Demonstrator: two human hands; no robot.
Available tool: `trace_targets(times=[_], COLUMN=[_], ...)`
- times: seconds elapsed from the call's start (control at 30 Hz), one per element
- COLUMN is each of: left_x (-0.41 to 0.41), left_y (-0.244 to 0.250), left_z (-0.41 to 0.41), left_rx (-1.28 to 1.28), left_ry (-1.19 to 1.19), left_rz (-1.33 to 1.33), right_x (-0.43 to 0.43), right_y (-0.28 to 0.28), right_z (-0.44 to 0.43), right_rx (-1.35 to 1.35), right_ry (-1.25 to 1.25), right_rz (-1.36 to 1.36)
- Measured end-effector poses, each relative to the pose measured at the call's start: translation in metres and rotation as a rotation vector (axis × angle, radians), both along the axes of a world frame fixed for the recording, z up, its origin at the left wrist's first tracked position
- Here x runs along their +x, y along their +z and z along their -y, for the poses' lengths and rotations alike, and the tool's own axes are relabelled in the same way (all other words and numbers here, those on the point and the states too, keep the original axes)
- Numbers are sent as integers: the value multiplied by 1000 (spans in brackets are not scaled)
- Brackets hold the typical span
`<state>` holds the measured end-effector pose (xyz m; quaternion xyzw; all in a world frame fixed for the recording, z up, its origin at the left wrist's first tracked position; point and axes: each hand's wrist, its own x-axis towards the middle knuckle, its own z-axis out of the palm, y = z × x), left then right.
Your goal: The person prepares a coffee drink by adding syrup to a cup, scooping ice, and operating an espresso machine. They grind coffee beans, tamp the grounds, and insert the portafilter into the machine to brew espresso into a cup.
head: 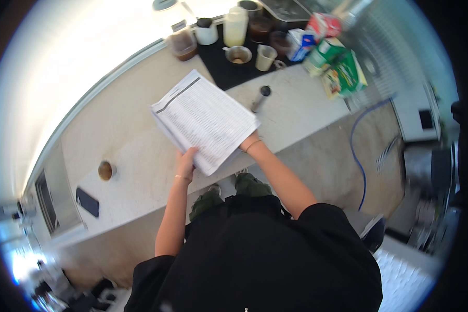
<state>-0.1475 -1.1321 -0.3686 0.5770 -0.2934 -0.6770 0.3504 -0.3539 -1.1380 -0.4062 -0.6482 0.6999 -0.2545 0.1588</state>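
Both my hands hold a stack of printed paper sheets [208, 121] tilted above the pale counter [132, 163]. My left hand [186, 163] grips the lower left edge, its thumb lying on top of the page. My right hand [250, 142] supports the right corner from below, and its fingers are hidden under the paper. A dark band crosses the top sheet near its far end, above rows of small print. Just beyond the right edge of the stack, a slim cylinder with a black top [261, 98] is on the counter.
At the back, a black mat [222, 72] holds a metal bowl [238, 55], a measuring cup [265, 57] and a pale bottle [235, 27]. Green packages [345, 74] lie to the right. A cup [107, 171] and a smartphone [87, 202] are at left. A blue hose [353, 144] trails across the floor.
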Motion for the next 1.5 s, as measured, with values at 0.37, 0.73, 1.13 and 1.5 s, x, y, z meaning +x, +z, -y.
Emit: trace_targets(times=[0.37,0.73,1.13,1.5], left_x=[159,1,-147,-304], left_y=[39,49,49,121], left_z=[-50,-139,-548,-912], left_rx=[-337,-426,-350,-1346], left_ry=[-158,-1249,-2077,-2444], left_rz=[35,-258,-391,-836], right_x=[45,96,202,317], right_y=[36,76,110,101], right_z=[-140,-395,-776,-868], right_rx=[130,-479,-1255,-1662], right_ry=[-459,-648,-1920,-2569], right_rz=[1416,1289,692,660])
